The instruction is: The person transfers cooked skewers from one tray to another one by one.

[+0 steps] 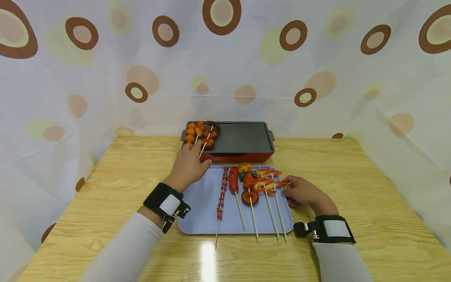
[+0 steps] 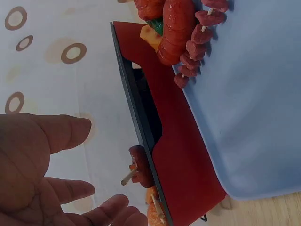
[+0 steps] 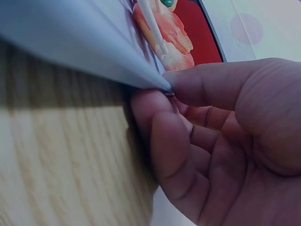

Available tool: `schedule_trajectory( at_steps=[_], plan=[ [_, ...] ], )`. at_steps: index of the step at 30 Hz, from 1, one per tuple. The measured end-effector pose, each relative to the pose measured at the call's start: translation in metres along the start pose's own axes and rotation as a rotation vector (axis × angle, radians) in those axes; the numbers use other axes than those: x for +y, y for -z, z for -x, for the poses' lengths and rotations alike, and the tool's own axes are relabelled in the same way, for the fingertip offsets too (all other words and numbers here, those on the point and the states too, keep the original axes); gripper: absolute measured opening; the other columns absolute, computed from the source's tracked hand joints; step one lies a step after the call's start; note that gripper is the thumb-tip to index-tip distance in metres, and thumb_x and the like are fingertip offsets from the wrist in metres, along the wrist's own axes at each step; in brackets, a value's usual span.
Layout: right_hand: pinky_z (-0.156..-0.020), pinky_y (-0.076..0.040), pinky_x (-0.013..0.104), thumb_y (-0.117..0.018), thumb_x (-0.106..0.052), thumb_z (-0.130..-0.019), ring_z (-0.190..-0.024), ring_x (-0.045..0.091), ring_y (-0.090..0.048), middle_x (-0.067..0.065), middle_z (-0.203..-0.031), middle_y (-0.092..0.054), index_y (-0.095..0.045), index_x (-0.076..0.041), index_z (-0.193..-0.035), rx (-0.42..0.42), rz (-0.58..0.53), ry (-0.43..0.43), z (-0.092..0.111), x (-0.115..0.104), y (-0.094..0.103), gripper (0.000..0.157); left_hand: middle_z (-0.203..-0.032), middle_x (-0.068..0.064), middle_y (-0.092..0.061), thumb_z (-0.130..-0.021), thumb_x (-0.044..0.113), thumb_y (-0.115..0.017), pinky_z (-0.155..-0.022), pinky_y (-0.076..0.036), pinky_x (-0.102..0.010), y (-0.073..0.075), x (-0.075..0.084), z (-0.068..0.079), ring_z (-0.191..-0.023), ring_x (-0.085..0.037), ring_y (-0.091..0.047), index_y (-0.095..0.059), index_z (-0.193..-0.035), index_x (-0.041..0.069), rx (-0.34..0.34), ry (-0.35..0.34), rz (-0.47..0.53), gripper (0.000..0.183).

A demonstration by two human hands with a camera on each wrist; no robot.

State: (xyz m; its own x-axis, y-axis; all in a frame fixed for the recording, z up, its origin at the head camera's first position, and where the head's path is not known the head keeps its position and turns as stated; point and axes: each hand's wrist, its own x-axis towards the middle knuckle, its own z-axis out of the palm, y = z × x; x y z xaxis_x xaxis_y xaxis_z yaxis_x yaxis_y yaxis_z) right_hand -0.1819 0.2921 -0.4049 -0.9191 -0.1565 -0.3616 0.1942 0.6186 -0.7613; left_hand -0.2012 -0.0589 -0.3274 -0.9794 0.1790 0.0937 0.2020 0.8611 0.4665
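My left hand [image 1: 188, 164] is over the left end of the grill, beside the skewers lying there, its thumb and fingers spread apart with nothing between them. Under and beyond it are a skewer of orange balls [image 1: 190, 132] and a skewer with brown sausage-like pieces [image 1: 210, 134]. With thumb and fingertips, my right hand [image 1: 303, 192] pinches the right rim of the pale blue tray [image 1: 201, 203]; in the right wrist view the thumb [image 3: 207, 84] presses on top and the fingers curl beneath. On the tray are a small-meat skewer [image 1: 222, 192], a red sausage skewer [image 1: 233, 179] and shrimp skewers [image 1: 267, 182].
The grill [image 1: 243, 137], with a dark flat plate and red base [image 1: 236, 157], stands right behind the tray. A mixed skewer with a mushroom-like slice [image 1: 250, 197] lies mid-tray. Several stick ends jut over the tray's near edge. A patterned curtain [image 1: 225, 70] hangs behind the wooden table [image 1: 141, 164].
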Motion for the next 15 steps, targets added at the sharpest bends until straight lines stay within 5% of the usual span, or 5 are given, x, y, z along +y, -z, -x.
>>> schedule_trajectory(
  at_steps=[3, 9, 15],
  plan=[
    [-0.056, -0.052, 0.031, -0.057, -0.007, -0.096, -0.061, 0.018, -0.058, 0.011, -0.082, -0.058, -0.048, 0.004, -0.127, 0.002, 0.003, 0.003, -0.002, -0.001, 0.001, 0.035, -0.141, -0.034, -0.041, -0.095, 0.031, -0.064, -0.104, -0.039, -0.056, 0.001, 0.000, -0.010, -0.127, -0.048, -0.040, -0.037, -0.148, -0.005, -0.048, 0.036, -0.027, 0.070],
    [-0.056, -0.052, 0.030, -0.057, -0.007, -0.096, -0.061, 0.018, -0.057, 0.011, -0.082, -0.058, -0.048, 0.003, -0.126, -0.003, -0.007, -0.005, -0.002, -0.002, 0.002, 0.034, -0.132, -0.027, -0.055, -0.097, 0.026, -0.061, -0.102, -0.043, -0.049, -0.002, 0.005, -0.020, -0.120, -0.041, -0.052, -0.049, -0.139, -0.008, -0.062, -0.008, -0.115, 0.056],
    [-0.055, -0.052, 0.031, -0.058, -0.006, -0.095, -0.061, 0.018, -0.058, 0.011, -0.082, -0.058, -0.047, 0.005, -0.127, -0.013, -0.017, 0.015, -0.001, 0.000, 0.000, 0.035, -0.095, -0.016, -0.066, -0.097, 0.015, -0.061, -0.070, -0.053, -0.036, -0.004, 0.010, -0.025, -0.082, -0.027, -0.062, -0.065, -0.112, -0.007, -0.053, -0.014, -0.098, 0.027]
  ],
)
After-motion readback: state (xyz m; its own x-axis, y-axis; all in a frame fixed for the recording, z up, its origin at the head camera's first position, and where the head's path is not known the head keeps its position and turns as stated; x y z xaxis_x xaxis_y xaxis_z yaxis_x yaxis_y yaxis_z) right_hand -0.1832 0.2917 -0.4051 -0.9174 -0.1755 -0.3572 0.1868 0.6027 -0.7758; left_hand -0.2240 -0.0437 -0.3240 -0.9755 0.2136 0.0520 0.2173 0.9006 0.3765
